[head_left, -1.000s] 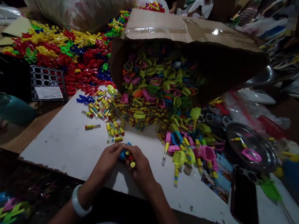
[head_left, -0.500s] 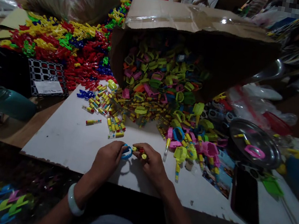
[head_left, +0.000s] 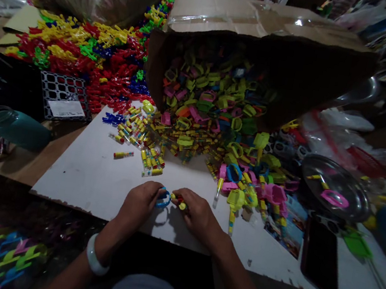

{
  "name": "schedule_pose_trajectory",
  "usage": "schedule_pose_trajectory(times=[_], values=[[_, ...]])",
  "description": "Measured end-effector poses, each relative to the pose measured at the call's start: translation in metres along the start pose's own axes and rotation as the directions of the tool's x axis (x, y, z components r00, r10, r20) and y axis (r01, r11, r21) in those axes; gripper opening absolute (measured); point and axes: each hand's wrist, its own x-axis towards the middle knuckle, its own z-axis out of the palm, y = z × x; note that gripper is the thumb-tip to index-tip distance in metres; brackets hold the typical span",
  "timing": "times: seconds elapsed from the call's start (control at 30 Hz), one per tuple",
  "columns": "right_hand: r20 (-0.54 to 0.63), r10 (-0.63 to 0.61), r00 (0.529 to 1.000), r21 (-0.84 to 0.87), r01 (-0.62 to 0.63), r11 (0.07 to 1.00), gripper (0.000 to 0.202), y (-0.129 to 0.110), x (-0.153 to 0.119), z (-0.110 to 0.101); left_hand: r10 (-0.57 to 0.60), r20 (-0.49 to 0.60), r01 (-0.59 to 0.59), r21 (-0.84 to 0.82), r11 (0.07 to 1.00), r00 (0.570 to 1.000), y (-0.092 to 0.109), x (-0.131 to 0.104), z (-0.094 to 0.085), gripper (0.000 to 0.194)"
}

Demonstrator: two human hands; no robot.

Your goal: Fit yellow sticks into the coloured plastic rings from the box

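My left hand (head_left: 138,204) pinches a blue plastic toy watch band (head_left: 164,200), its loop facing right above the white board (head_left: 96,187). Close beside it, my right hand (head_left: 199,216) has its fingers closed on small yellow tubes (head_left: 181,204) with some red on them. One tube end points at the blue band; whether they touch I cannot tell. Beyond my hands lies a heap of yellow-labelled clear tubes (head_left: 151,159). To the right, lime, pink and blue toy watches (head_left: 238,198) are piled, some with a tube attached.
A tipped cardboard box (head_left: 266,23) spills toy watches at the back. At right are a metal plate (head_left: 356,193) and a dark phone (head_left: 321,257). A teal bottle (head_left: 19,130), a black plastic grid (head_left: 63,87) and a colourful toy heap (head_left: 110,80) stand left.
The view has shifted slightly, so the background sits a little differently. Both hands keep their hold, and the tubes in my right hand are turned slightly.
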Motion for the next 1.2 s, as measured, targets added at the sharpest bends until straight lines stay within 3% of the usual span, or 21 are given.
schedule_pose_trajectory(times=[0.1,0.23,0.33,0.43,0.53,0.63,0.7,0.77,0.8,0.83,0.9,0.93,1.03,1.1,1.2], values=[[0.037,-0.063,0.997,-0.194,0.069,0.979,0.027,-0.004,-0.002,0.001,-0.092,0.092,0.101,-0.103,0.989,0.991,0.004,0.001,-0.006,0.03],[0.098,-0.131,0.986,-0.454,0.162,0.876,0.014,-0.011,-0.002,-0.002,-0.126,0.239,0.161,-0.134,0.978,0.963,0.012,0.005,-0.018,0.032],[0.132,-0.224,0.966,-0.52,0.26,0.814,0.02,-0.012,-0.002,0.002,-0.132,0.314,0.185,-0.143,0.972,0.94,0.013,0.007,-0.023,0.031],[0.094,-0.272,0.958,-0.491,0.282,0.824,0.021,-0.006,-0.004,0.009,-0.136,0.363,0.213,-0.181,0.96,0.922,0.013,0.011,-0.019,0.029],[0.03,-0.219,0.975,-0.404,0.212,0.89,0.019,0.005,-0.011,-0.003,-0.129,0.375,0.236,-0.254,0.938,0.918,0.014,0.017,-0.012,0.037],[-0.127,-0.096,0.987,-0.366,0.043,0.93,0.014,0.019,-0.019,-0.046,-0.16,0.273,0.263,-0.401,0.878,0.949,0.015,0.03,-0.012,0.044],[-0.414,-0.029,0.91,-0.47,-0.186,0.863,0.015,0.028,-0.018,-0.077,-0.218,0.152,0.264,-0.45,0.853,0.964,0.014,0.04,-0.014,0.045],[-0.584,-0.035,0.811,-0.535,-0.352,0.768,0.021,0.036,-0.006,-0.092,-0.256,0.059,0.256,-0.438,0.862,0.965,0.013,0.049,-0.01,0.042],[-0.618,-0.037,0.785,-0.533,-0.384,0.754,0.022,0.04,0.006,-0.092,-0.262,0.039,0.253,-0.434,0.865,0.964,0.012,0.052,-0.006,0.04],[-0.612,-0.011,0.791,-0.508,-0.383,0.771,0.023,0.043,0.02,-0.086,-0.261,0.035,0.25,-0.439,0.863,0.965,0.011,0.054,0.0,0.037],[-0.409,0.193,0.892,-0.409,-0.369,0.835,0.039,0.05,0.054,-0.065,-0.246,0.043,0.237,-0.463,0.854,0.968,0.011,0.055,0.012,0.034],[-0.307,0.294,0.905,-0.356,-0.396,0.846,0.047,0.053,0.071,-0.054,-0.239,0.047,0.232,-0.472,0.85,0.97,0.011,0.054,0.018,0.033],[-0.245,0.337,0.909,-0.311,-0.403,0.861,0.039,0.06,0.106,-0.03,-0.26,0.054,0.252,-0.502,0.828,0.964,0.01,0.048,0.023,0.038],[-0.267,0.317,0.91,-0.268,-0.387,0.883,0.03,0.057,0.109,-0.024,-0.313,0.042,0.281,-0.565,0.776,0.949,0.01,0.046,0.018,0.043],[-0.239,0.282,0.929,-0.142,-0.321,0.936,0.017,0.04,0.09,-0.018,-0.33,0.006,0.244,-0.684,0.687,0.944,0.012,0.045,0.009,0.046]])
